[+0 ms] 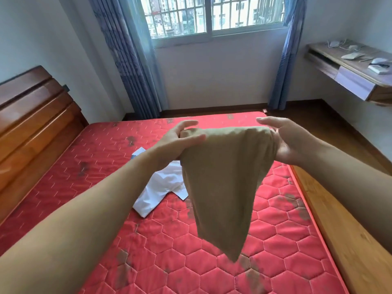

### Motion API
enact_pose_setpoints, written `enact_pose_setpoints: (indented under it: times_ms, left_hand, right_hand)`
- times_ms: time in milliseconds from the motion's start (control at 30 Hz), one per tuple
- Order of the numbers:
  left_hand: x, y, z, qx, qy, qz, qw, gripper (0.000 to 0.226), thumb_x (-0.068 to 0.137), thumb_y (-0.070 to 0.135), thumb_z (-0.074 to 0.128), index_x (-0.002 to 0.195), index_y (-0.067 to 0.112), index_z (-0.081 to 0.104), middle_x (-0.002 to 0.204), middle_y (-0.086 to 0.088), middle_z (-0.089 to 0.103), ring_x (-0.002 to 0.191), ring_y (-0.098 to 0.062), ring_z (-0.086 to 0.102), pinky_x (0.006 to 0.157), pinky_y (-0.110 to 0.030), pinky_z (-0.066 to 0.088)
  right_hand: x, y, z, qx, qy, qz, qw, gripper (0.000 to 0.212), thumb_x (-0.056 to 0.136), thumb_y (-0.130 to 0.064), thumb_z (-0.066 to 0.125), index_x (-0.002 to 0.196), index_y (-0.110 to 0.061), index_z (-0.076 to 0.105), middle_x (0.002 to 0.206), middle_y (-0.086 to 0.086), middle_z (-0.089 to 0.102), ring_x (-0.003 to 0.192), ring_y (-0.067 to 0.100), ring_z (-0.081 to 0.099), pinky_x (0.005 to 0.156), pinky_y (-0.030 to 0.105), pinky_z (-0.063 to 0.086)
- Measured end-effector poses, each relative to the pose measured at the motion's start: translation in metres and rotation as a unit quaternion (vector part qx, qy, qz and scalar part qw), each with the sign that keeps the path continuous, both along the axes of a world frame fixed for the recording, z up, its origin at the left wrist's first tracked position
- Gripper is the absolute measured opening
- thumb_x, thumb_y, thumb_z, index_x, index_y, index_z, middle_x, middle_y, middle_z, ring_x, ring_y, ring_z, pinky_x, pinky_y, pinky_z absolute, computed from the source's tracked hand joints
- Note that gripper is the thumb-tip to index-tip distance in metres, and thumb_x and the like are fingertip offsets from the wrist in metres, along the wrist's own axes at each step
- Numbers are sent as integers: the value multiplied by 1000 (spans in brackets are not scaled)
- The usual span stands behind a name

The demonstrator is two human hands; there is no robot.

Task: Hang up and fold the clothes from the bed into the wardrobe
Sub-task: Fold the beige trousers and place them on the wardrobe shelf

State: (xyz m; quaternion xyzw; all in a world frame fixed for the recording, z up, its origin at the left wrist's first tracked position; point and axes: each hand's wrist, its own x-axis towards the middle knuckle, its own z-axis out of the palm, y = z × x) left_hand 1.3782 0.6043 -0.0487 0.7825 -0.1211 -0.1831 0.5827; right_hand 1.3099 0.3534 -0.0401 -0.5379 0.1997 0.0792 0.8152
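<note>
Head view. Both bare forearms extended forward above red quilted mattress (212, 262) with hexagon stitching and dark grey stains.

Olive-tan soft cloth garment (222, 177) held up in the air between the two hands, top edge stretched roughly level, body hanging down and narrowing to a point above the mattress, clear of its surface. Garment type not determinable.

Left hand (180, 139): thumb over near face of the garment's left top corner, fingers curled behind it, pinching the fabric; index finger extended slightly above the edge.

Right hand (286, 141): palm toward the garment's right top corner, fabric bunched against the palm and lower fingers; upper fingers loosely extended and slightly spread above the edge. Exact grip partly hidden by the cloth; contact with the fabric evident.

White crumpled cloth garment (157, 192) lying on the mattress, below and behind the left forearm, partly hidden by the hanging tan garment.

Wooden reddish-brown ribbed headboard (31, 124) at left. Wooden bed frame rail (339, 230) along right side of the mattress. Barred window (212, 15) in far wall, flanked by blue-grey pleated curtains (131, 60). Wall-mounted wooden shelf desk with pale lilac drawer front (352, 81) at upper right, small pale items on top, not identifiable.
</note>
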Motion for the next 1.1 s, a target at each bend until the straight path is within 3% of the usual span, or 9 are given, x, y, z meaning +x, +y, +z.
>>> enact_pose_setpoints:
  times_ms: [67, 133, 233, 400, 567, 733, 900, 1000, 1100]
  left_hand:
    - [5, 8, -5, -23, 31, 7, 999, 51, 85, 16, 74, 128, 35, 56, 101, -7, 62, 77, -18, 64, 65, -33, 59]
    - [6, 9, -12, -29, 39, 54, 997, 47, 86, 16, 72, 126, 34, 57, 99, -10, 63, 72, -18, 60, 54, -30, 53]
    - [4, 0, -17, -61, 90, 101, 989, 45, 88, 26, 71, 130, 27, 54, 109, -8, 64, 80, -18, 59, 60, -33, 48]
    - [9, 0, 3, -54, 175, -20, 983, 78, 78, -2, 74, 141, 28, 37, 122, -23, 60, 91, -28, 68, 71, -39, 58]
    - [8, -9, 8, 101, 90, 23, 991, 77, 78, 2, 77, 142, 25, 42, 122, -14, 56, 102, -27, 65, 75, -33, 59]
    - [3, -12, -2, -27, 126, 89, 988, 58, 84, 14, 74, 136, 21, 49, 108, -7, 66, 88, -19, 64, 84, -36, 55]
    - [-3, -23, 9, -109, 128, 19, 986, 47, 89, 3, 64, 130, 23, 57, 107, -16, 68, 84, -25, 59, 75, -35, 53]
    - [-5, -28, 17, 12, 66, -61, 996, 57, 78, -12, 67, 122, 25, 63, 93, -13, 63, 81, -25, 59, 75, -36, 54]
    - [-9, -36, 19, 246, -73, -78, 963, 54, 73, -2, 74, 116, 30, 67, 92, 0, 59, 78, -17, 56, 71, -31, 53]
  right_hand:
    - [-1, -2, 0, -62, -57, 49, 995, 57, 89, -6, 62, 142, -16, 42, 101, 8, 66, 88, 22, 65, 80, 38, 52]
    - [0, -6, 4, -212, -57, 105, 970, 75, 84, 5, 65, 145, -31, 40, 112, 9, 61, 94, 24, 66, 75, 38, 56]
    - [7, -11, 13, -338, -27, 69, 938, 75, 79, 4, 72, 141, -29, 45, 114, 13, 59, 90, 25, 66, 74, 40, 56]
    - [11, -17, 14, -382, -37, -60, 921, 69, 72, -9, 81, 128, -26, 45, 108, 5, 55, 92, 17, 59, 80, 37, 55]
    - [7, -22, 12, -353, -75, -89, 928, 50, 71, -6, 82, 111, -24, 58, 107, 7, 61, 96, 21, 63, 81, 39, 55]
    - [0, -30, 15, -306, -77, -34, 948, 29, 78, 4, 71, 97, -17, 69, 108, 4, 67, 84, 16, 63, 74, 35, 52]
    - [-7, -46, 26, -450, -134, 98, 877, 32, 75, 2, 74, 94, -24, 75, 107, -6, 69, 103, 10, 63, 83, 23, 48]
    - [-10, -46, 29, -547, -120, 149, 815, 42, 71, -1, 75, 102, -30, 74, 109, -10, 67, 106, 8, 61, 93, 28, 47]
    - [-4, -42, 27, -548, -77, 127, 823, 44, 70, 2, 73, 99, -30, 73, 110, -1, 67, 102, 15, 64, 89, 31, 53]
